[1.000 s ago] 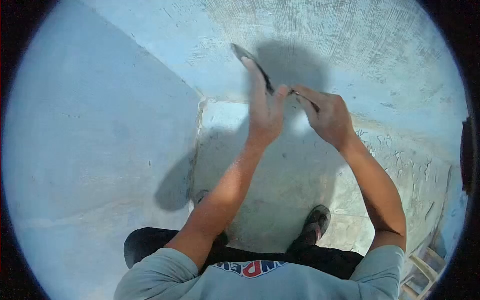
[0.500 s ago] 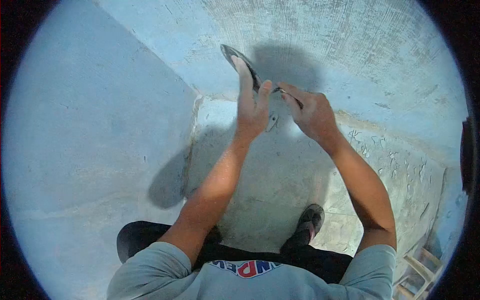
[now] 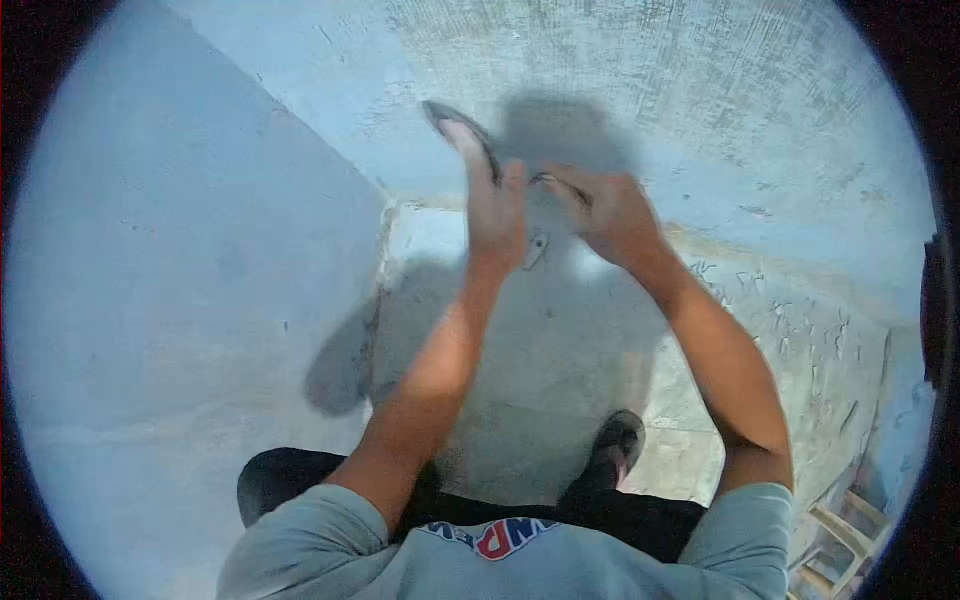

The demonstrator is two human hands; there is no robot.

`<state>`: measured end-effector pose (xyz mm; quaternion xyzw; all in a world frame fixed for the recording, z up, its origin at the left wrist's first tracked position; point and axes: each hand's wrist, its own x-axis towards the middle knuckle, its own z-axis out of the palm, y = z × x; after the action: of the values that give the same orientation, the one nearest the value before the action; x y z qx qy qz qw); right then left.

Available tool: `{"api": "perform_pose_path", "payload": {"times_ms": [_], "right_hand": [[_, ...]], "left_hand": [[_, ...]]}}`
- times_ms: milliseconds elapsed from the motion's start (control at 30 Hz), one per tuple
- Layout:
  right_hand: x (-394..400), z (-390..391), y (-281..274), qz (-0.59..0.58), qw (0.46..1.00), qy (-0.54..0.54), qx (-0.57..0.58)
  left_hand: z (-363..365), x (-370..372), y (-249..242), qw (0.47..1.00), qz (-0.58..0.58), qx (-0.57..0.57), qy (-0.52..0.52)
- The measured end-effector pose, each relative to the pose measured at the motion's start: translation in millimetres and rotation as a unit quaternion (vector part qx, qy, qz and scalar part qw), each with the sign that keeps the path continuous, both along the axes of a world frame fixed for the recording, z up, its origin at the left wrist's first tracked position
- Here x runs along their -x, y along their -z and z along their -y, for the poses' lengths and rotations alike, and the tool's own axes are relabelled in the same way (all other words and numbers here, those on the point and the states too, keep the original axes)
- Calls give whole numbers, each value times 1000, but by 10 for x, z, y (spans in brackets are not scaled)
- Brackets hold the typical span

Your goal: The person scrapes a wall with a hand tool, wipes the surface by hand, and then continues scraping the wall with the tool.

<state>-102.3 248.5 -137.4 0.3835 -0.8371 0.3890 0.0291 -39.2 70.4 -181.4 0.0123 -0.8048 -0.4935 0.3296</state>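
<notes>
My right hand (image 3: 620, 218) is closed around the dark handle of what looks like a trowel (image 3: 578, 192), whose thin curved neck shows just left of the fingers. My left hand (image 3: 492, 205) has its fingers stretched flat along a dark, narrow, pointed blade (image 3: 436, 112), with the thumb standing apart. The blade appears to belong to the same tool, though the join is hidden behind the left thumb. Motion blurs both hands. They are in front of the lower part of a blue wall (image 3: 680, 130) with a rough, streaked grey patch.
A side wall (image 3: 180, 250) meets the facing wall in a corner at left. A small pale fitting (image 3: 536, 252) lies beneath the hands. Flaking paint (image 3: 790, 310) covers the low surface at right. A wooden frame (image 3: 845, 530) stands at lower right, and a sandalled foot (image 3: 620, 440) shows below.
Both hands and the tool have shifted slightly left, and the blade's tip is a little lower. The view has also moved slightly. The right hand keeps its grip.
</notes>
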Motion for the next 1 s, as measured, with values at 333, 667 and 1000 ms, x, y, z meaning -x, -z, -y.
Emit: {"api": "perform_pose_path", "payload": {"times_ms": [333,667,1000], "right_hand": [[-80,278,47,-60,998,8,-17],[-207,174,110,-126,991,24,-37],[-191,150,294,-85,996,-4,3]], "left_hand": [[228,-82,10,996,-17,-70,59],[261,-109,15,987,-27,-97,127],[234,-157,-31,982,-29,-95,161]]}}
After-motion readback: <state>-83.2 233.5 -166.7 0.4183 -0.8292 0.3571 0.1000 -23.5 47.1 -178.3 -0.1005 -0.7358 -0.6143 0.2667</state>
